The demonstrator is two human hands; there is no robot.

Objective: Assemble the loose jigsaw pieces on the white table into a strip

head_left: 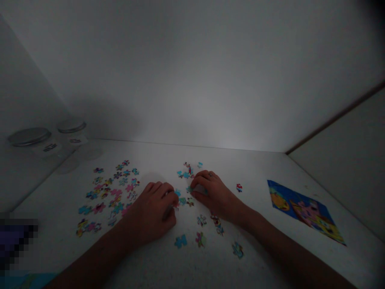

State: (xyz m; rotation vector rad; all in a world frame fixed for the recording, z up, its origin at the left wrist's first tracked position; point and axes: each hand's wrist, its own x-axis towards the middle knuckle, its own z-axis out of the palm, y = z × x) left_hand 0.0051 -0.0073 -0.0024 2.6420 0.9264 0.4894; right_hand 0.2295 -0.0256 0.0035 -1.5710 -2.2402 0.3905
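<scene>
We have a pale, dimly lit bench (144,269) under our hands, a brightly printed picture sheet (306,212) lying right of our right hand (213,194), two clear jars (48,149) with silvery lids (29,136) beyond and left of our left hand (155,212), and a plain white wall (195,80) behind it all. The jigsaw pieces (180,241) are small and knobbed, printed in blue, green, pink and yellow. A few lie singly on our side of the hands. Our left hand is curled, our right arched, its fingertips at a teal piece (189,189); we cannot tell whether either pinches anything. Left of our left hand spreads a crowded group; just past our right fingertips sit several more.
</scene>
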